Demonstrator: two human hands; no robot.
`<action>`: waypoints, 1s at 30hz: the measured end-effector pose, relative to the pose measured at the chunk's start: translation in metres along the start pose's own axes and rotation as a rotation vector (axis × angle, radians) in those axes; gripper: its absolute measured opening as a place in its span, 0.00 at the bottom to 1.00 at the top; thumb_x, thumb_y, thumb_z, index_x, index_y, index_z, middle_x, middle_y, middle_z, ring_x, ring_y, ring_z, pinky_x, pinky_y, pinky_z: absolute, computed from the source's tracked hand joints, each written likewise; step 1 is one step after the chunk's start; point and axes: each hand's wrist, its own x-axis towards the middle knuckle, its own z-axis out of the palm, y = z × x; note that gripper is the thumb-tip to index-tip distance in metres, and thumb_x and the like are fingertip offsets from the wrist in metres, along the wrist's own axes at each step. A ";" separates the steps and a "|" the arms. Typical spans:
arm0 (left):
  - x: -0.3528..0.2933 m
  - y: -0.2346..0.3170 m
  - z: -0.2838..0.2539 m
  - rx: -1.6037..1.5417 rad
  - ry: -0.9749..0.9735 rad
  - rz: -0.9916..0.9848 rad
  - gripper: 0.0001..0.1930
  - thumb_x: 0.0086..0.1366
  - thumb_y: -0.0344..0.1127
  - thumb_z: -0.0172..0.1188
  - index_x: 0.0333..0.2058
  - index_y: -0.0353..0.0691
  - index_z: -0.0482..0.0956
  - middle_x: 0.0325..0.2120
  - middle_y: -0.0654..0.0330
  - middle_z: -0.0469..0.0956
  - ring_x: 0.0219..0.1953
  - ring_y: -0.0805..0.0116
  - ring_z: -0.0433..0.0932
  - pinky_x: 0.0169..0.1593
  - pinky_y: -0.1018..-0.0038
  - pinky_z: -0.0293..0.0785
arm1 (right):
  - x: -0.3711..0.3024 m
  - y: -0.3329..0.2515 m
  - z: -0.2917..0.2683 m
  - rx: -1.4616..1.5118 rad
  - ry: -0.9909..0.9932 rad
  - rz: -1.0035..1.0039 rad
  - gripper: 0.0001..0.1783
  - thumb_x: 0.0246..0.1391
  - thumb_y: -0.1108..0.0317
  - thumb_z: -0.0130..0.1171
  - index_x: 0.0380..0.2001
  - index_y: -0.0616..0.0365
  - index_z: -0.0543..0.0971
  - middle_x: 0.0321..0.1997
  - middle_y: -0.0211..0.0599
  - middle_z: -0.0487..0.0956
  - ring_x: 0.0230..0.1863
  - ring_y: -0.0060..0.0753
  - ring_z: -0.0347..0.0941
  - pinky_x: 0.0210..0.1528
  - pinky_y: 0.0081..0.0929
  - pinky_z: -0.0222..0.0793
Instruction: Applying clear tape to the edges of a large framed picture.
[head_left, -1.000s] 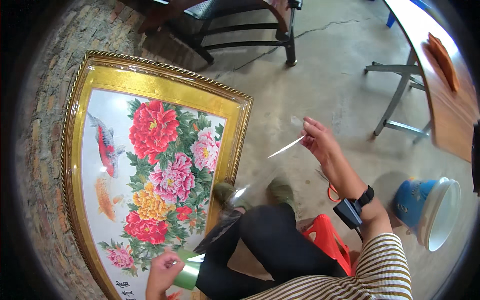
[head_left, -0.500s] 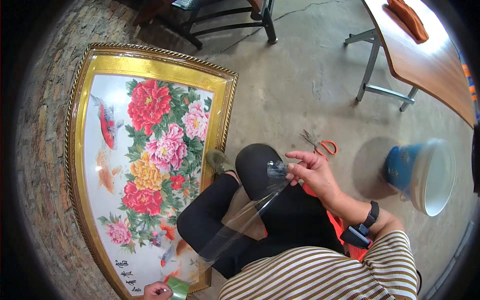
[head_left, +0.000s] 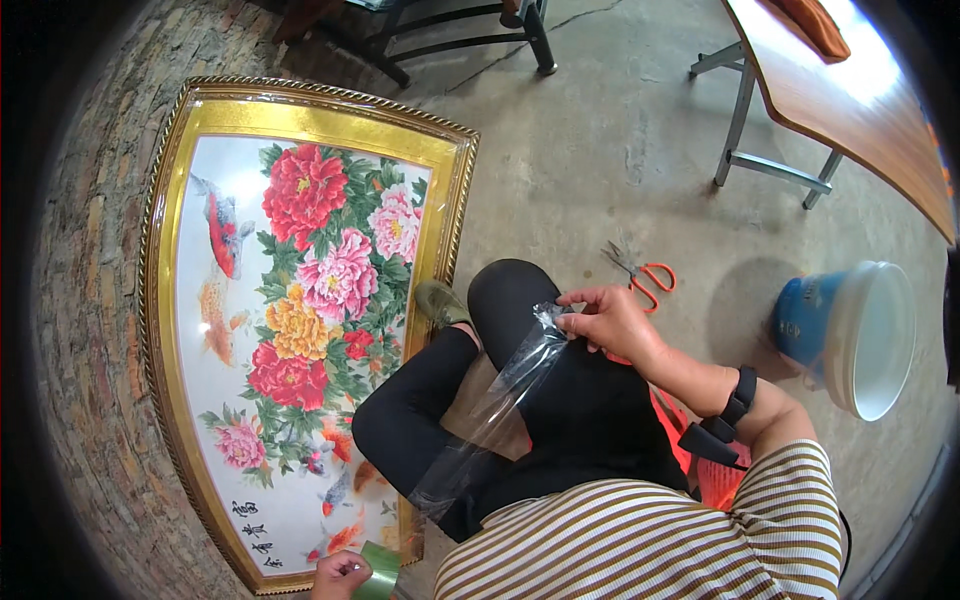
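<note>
The fingers [head_left: 574, 322] of the right hand [head_left: 610, 325] pinch the gathered end of a clear plastic film strip [head_left: 500, 395], just above the person's right knee. The strip runs slantwise across the lap, down toward the left; whether its far end joins the roll cannot be told. The left hand [head_left: 340, 572], near the lower edge, has its fingers curled closed on the side of a green tape roll [head_left: 381, 573], which is held over the bottom corner of a framed painting [head_left: 430, 225].

Under the film are black trousers [head_left: 400, 425]; a green shoe [head_left: 438, 300] sits beside the frame. A black wrist device [head_left: 712, 442] is strapped to the right forearm, and part of a red stool [head_left: 720, 485] shows below it. The painting, with peonies, koi and a gilded border, takes up the person's left, next to a brick wall [head_left: 95, 260].

Scissors [head_left: 634, 269] with orange-red handles lie on the concrete floor [head_left: 590, 150] just beyond the right hand. Farther right is a blue-and-white bucket [head_left: 805, 320]. A wooden-topped bench [head_left: 850, 125] carries an orange-brown object [head_left: 812, 28] at upper right, and a dark chair [head_left: 455, 38] stands at the top.
</note>
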 end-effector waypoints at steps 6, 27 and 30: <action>0.001 0.002 0.010 0.035 0.027 -0.052 0.02 0.46 0.22 0.58 0.21 0.36 0.75 0.15 0.71 0.69 0.18 0.85 0.63 0.22 0.86 0.57 | -0.004 -0.014 0.001 -0.326 0.083 -0.199 0.13 0.38 0.63 0.63 0.31 0.56 0.80 0.18 0.39 0.76 0.18 0.28 0.72 0.22 0.25 0.65; 0.012 -0.025 0.015 0.030 -0.006 -0.004 0.03 0.46 0.23 0.58 0.21 0.37 0.74 0.17 0.71 0.69 0.20 0.85 0.63 0.24 0.86 0.59 | 0.021 -0.007 0.000 -0.176 -0.058 -0.197 0.10 0.44 0.65 0.61 0.27 0.62 0.78 0.19 0.32 0.76 0.21 0.17 0.69 0.25 0.20 0.65; 0.015 -0.034 0.014 0.005 0.002 -0.017 0.03 0.46 0.23 0.58 0.22 0.37 0.74 0.18 0.71 0.69 0.20 0.85 0.63 0.24 0.86 0.59 | 0.024 -0.011 -0.001 -0.251 -0.087 -0.251 0.10 0.46 0.66 0.59 0.26 0.63 0.77 0.19 0.30 0.75 0.22 0.16 0.67 0.24 0.20 0.64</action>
